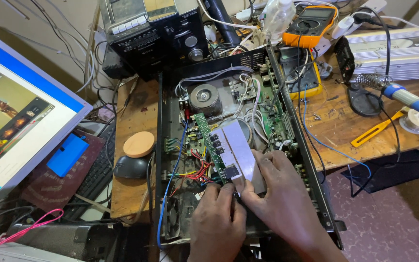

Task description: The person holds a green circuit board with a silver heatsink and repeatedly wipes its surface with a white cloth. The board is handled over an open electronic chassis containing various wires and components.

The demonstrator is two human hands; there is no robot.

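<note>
Two bare hands meet low in the view. The left hand [217,218] curls, fingertips pinching forward. The right hand [277,194] lies flatter, fingers angled towards the left.

Green circuit board [204,143] with row of black components stood on edge against grey metal heatsink plate [236,145], tilted, inside open black amplifier chassis [316,189], near coloured wires [197,170].

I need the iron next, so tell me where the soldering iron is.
In the head view, the soldering iron sits at the far right of the bench in its coil stand, beside the solder reel.
</note>
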